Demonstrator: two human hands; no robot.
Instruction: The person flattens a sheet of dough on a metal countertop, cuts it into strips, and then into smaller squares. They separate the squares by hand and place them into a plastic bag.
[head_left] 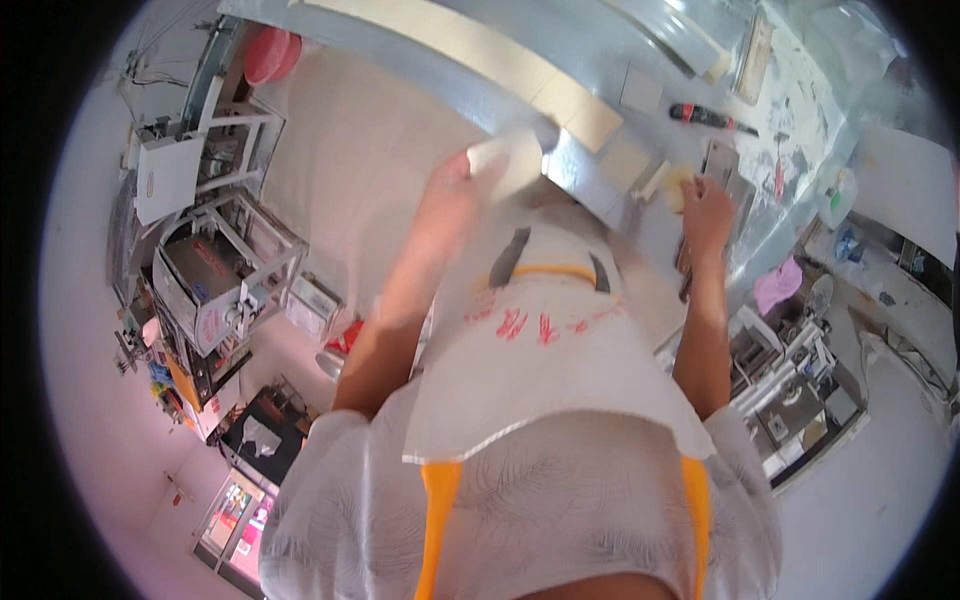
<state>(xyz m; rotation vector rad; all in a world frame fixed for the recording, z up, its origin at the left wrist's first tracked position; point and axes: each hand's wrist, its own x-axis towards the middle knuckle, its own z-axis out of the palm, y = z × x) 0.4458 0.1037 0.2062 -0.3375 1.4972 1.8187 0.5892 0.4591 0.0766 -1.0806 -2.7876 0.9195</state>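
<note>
My left hand (456, 192), slightly blurred, is closed on a flat cream-coloured piece (512, 162) at the front edge of the grey worktop (440, 75). To the right, my right hand (706, 212) pinches a small yellowish pad (674, 186), its fingers pressed together over the worktop. Flat cream pieces (592, 122) lie in a row along the worktop, running from the far left toward the right. Between my hands another pale square (624, 163) lies near the front edge. A grey metal tool (718, 166) lies just beyond my right hand.
Beyond my right hand lies a black-and-red handled tool (705, 117) beside a paint-smeared white surface (800, 95). A pink cloth (778, 285) sits at the right. Framed machines (215, 265) stand on the left, with a red basin (272, 55) farther off. A white apron (540, 370) covers my front.
</note>
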